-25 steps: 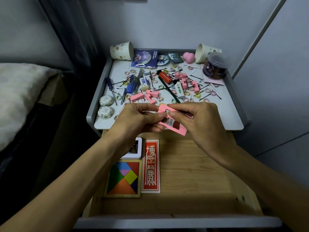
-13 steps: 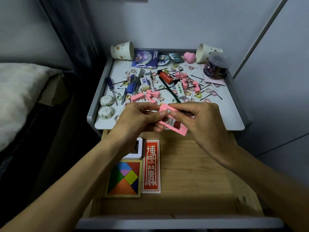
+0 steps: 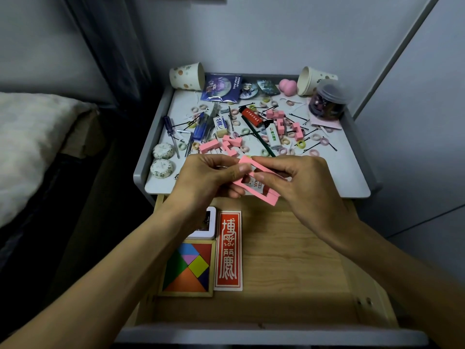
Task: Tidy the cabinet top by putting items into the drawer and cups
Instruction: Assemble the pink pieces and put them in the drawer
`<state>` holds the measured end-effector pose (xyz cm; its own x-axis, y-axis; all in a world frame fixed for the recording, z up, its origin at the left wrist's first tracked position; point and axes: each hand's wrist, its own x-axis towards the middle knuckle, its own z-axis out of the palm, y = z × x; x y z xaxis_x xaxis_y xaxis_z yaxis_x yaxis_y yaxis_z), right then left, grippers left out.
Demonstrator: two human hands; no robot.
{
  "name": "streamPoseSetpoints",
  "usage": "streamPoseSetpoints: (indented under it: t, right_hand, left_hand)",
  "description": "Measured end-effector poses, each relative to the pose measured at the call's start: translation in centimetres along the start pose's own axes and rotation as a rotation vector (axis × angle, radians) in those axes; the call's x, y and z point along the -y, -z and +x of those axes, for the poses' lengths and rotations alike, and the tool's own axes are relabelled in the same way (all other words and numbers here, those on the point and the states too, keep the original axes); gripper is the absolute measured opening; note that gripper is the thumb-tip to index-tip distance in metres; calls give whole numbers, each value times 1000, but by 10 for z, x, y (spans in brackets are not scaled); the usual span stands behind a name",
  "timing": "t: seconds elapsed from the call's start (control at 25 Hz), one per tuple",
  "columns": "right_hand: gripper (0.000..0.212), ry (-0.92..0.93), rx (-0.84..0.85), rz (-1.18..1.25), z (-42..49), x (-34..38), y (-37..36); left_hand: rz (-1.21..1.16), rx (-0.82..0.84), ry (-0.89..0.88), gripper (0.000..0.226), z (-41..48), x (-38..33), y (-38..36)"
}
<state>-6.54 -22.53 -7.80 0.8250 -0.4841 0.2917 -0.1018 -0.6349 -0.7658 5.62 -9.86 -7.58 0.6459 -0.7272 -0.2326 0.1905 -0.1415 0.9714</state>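
Both hands hold a flat pink rectangular frame (image 3: 261, 195) above the front edge of the cabinet top (image 3: 352, 172). My left hand (image 3: 211, 177) pinches its left end and my right hand (image 3: 299, 182) pinches its upper bar. A small printed item shows through the frame's opening. Below them the wooden drawer (image 3: 289, 260) stands pulled out. Two spotted paper cups lie on their sides at the back, one at the left (image 3: 187, 76) and one at the right (image 3: 312, 80). Loose pink blocks (image 3: 221, 144), small rings and hairpins are scattered over the top.
The drawer holds a tangram puzzle (image 3: 188, 269), a red card (image 3: 228, 250) and a white tin (image 3: 207, 225). On the top lie screwdrivers (image 3: 168, 127), two round soaps (image 3: 162, 159), a red lighter (image 3: 253, 117), badges (image 3: 222, 86) and a clear jar (image 3: 329, 102). A bed (image 3: 30, 142) stands left.
Hardly anything has moved: both hands keep their hold on the pink frame in the same spot, with only slight finger adjustments.
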Motion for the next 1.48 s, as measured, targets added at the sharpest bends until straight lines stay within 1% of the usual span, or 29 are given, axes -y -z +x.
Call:
streamPoseSetpoints:
  t: [0.16,0.28,0.36,0.4,0.52,0.64,0.88,0.96,1.04,1.12,1.16,1.24,1.28,1.32,1.36,1.4,1.48]
  right_hand:
    - [40,4,72,7,0,-1,1]
    - [58,20,103,-60,-2,-2,-1]
    - [71,46,99,-126,-2,-4,-3]
    - [74,62,103,-157,-3,-5,-3]
    - [72,139,114,-286,-4,-11,-7]
    - [66,191,81,-350,-5,-14,-11]
    - [66,191,55,-384,-10,-8,-20]
    - [64,197,60,-408,-14,-7,-27]
    - [60,183,73,-417,-17,-7,-33]
    - [58,159,102,-402,-22,-3,-36]
    - [56,147,120,-375,-25,-2,-37]
    - [57,128,195,-315,-36,1,-41]
    - [58,115,257,-294,-43,-1,-46]
    - [58,105,331,-281,-51,-3,-52]
    - [57,99,420,-274,-58,-5,-59]
    - [54,106,515,-276,-66,-8,-68]
    - [47,161,657,-289,-76,-16,-88]
  left_hand:
    - [14,-17,-4,11,0,0,2]
    - [14,-51,-14,7,1,1,4]
    - [5,-72,-11,7,2,1,6]
    - [-1,-86,-10,9,2,1,8]
    - [-5,-127,-6,16,3,2,13]
    - [-8,-148,-13,15,1,2,15]
    - [-13,-153,9,10,-5,8,22]
    - [23,-145,20,12,-7,12,27]
    - [78,-103,47,17,-7,13,33]
    - [214,-29,79,19,-11,7,40]
    - [344,9,85,19,-12,3,43]
    - [722,19,33,22,-19,-8,52]
    - [937,-29,-6,26,-23,-10,57]
    - [1150,-109,-33,31,-28,-9,63]
    - [1343,-190,-28,35,-34,-4,70]
    - [1487,-242,15,37,-39,3,75]
    - [1630,-236,166,38,-46,23,82]
